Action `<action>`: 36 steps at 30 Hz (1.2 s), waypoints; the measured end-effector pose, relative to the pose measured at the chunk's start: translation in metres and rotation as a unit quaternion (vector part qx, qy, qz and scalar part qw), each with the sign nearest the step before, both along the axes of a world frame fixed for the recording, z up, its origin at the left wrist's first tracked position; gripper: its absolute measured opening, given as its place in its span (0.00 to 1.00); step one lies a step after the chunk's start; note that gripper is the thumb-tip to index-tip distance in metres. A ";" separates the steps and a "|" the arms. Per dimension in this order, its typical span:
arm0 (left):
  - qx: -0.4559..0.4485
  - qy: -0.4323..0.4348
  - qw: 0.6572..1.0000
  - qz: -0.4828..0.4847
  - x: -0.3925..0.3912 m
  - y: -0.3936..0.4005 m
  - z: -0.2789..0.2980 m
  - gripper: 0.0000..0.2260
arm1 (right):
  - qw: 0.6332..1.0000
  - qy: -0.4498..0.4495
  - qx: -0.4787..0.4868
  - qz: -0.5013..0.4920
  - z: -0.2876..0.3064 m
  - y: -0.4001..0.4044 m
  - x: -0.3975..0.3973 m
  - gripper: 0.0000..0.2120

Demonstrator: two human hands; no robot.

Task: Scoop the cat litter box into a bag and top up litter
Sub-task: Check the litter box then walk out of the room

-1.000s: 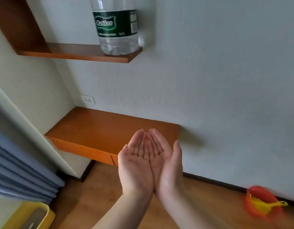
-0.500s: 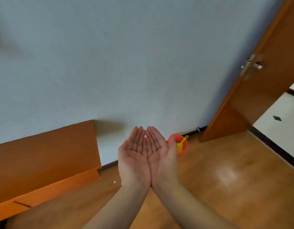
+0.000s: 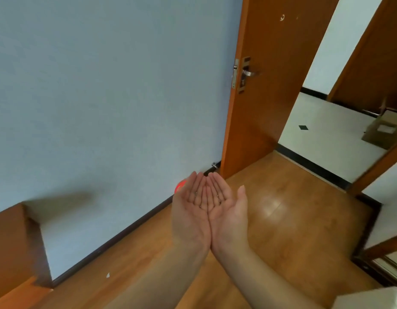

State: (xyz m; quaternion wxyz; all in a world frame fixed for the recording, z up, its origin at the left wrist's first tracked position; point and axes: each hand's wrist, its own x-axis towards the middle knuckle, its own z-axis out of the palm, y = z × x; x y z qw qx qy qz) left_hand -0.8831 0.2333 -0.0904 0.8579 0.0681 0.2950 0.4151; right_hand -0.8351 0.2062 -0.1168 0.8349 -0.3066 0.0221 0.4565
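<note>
Red bucket [image 3: 179, 186] peeks behind left hand [image 3: 191, 214]; right hand [image 3: 229, 216] alongside, both cupped wide.

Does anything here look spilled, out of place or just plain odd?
A few things. Small dark grains lie in the cupped left hand and right hand, held palms up and side by side. A small pale scrap lies alone on the wooden floor near the skirting. The brown wooden door stands open.
</note>
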 end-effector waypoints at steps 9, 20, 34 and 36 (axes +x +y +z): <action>-0.010 0.017 1.000 0.005 0.106 -0.007 -0.006 0.15 | 1.000 0.004 -0.001 0.009 -0.009 -0.008 0.107 0.32; 0.005 -0.023 0.997 0.079 0.198 0.113 -0.038 0.17 | 0.997 -0.030 0.002 0.068 -0.018 0.109 0.201 0.32; -0.002 -0.002 0.995 0.103 0.283 0.262 -0.063 0.17 | 0.994 -0.037 -0.031 0.098 -0.040 0.261 0.287 0.32; -0.013 0.000 0.993 0.119 0.287 0.278 -0.064 0.17 | 0.992 -0.040 -0.035 0.115 -0.041 0.278 0.290 0.32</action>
